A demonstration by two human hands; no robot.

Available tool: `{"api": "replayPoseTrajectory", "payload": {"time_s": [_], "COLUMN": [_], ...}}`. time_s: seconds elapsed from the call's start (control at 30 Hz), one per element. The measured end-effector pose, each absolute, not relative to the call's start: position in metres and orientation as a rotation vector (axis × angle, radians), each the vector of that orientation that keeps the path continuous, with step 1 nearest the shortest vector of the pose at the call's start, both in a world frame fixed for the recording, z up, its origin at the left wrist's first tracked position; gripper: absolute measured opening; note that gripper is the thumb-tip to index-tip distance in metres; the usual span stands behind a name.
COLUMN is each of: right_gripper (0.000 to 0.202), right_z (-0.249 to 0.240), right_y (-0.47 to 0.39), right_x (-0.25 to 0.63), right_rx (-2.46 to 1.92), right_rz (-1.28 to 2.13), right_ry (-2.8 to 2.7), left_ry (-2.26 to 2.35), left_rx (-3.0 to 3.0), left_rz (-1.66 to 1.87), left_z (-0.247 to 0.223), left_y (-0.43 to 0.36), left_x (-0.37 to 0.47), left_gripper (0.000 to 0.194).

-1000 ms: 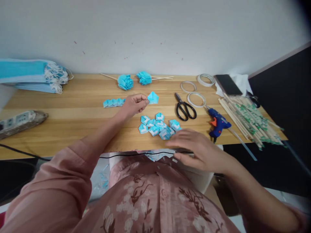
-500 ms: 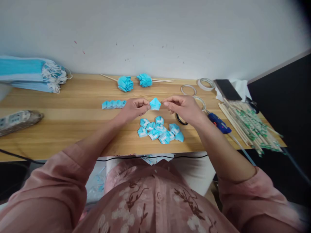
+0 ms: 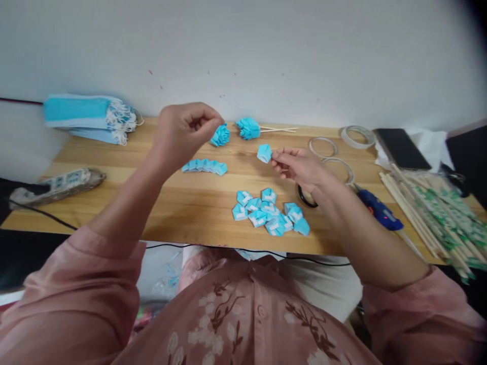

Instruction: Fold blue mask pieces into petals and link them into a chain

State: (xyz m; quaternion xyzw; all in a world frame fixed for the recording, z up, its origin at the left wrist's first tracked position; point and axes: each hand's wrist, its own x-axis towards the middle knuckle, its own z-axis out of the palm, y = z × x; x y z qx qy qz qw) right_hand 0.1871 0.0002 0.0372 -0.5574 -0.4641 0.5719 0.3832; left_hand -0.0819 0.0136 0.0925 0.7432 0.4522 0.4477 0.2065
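Between the thumb and fingers of my right hand (image 3: 294,165) is a folded blue pentagon (image 3: 264,153), held above the table. My left hand (image 3: 190,126) is raised to the left, thumb and fingertips pressed together; what they pinch, if anything, is too small to see. Behind it a blue paper flower (image 3: 220,136) is partly hidden. A second blue flower (image 3: 248,129) lies to its right, near crossed sticks. Several folded blue pieces with white strips (image 3: 269,209) lie in a cluster below my right hand. A row of folded blue pieces (image 3: 204,166) sits below my left hand.
Blue masks (image 3: 87,114) are stacked at the back left, above a power strip (image 3: 64,183). Rolls of tape (image 3: 357,137), a blue glue gun (image 3: 379,210), a dark flat object (image 3: 402,148) and green-and-white wrapped sticks (image 3: 437,218) lie on the right. A black cable runs along the front edge.
My left hand has let go of the pentagon and moved up and left. My right hand now holds the pentagon. The view has shifted, so the table's things appear further right.
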Motion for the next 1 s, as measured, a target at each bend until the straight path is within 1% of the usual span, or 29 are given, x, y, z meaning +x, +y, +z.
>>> {"api": "replayPoseTrajectory", "payload": {"time_s": [0.1, 0.17, 0.23, 0.3, 0.4, 0.53, 0.73, 0.87, 1.0], "right_gripper": [0.015, 0.016, 0.017, 0.018, 0.020, 0.022, 0.026, 0.026, 0.022], "right_z": [0.027, 0.022, 0.020, 0.020, 0.019, 0.016, 0.013, 0.017, 0.019], "right_y": [0.009, 0.012, 0.013, 0.013, 0.011, 0.008, 0.008, 0.014, 0.019], "right_x": [0.175, 0.165, 0.158, 0.153, 0.149, 0.147, 0.147, 0.149, 0.148], "right_rx": [-1.364, -1.360, -1.368, -1.372, -1.382, -1.406, -1.460, -1.511, -1.585], "right_rz": [1.648, 1.715, 1.754, 1.776, 1.783, 1.767, 1.775, 1.761, 1.748], "right_ry": [-1.064, -1.034, -1.026, -1.029, -1.022, -1.025, -1.027, -1.055, -1.076], "left_ry": [1.281, 1.264, 1.316, 1.337, 1.365, 1.365, 1.438, 1.509, 1.571], "left_rx": [2.444, 2.653, 2.773, 2.851, 2.882, 2.900, 2.827, 2.691, 2.594], "left_rz": [0.896, 0.625, 0.474, 0.391, 0.256, 0.084, -0.057, -0.113, -0.142], "left_z": [0.088, 0.066, 0.041, 0.020, 0.005, 0.005, 0.007, 0.010, 0.009], "left_y": [-0.001, -0.011, -0.018, -0.022, -0.019, -0.009, -0.005, -0.012, -0.017], "left_x": [-0.098, -0.107, -0.114, -0.119, -0.122, -0.120, -0.100, -0.082, -0.074], "left_gripper": [0.023, 0.028, 0.031, 0.034, 0.037, 0.037, 0.037, 0.036, 0.040]}}
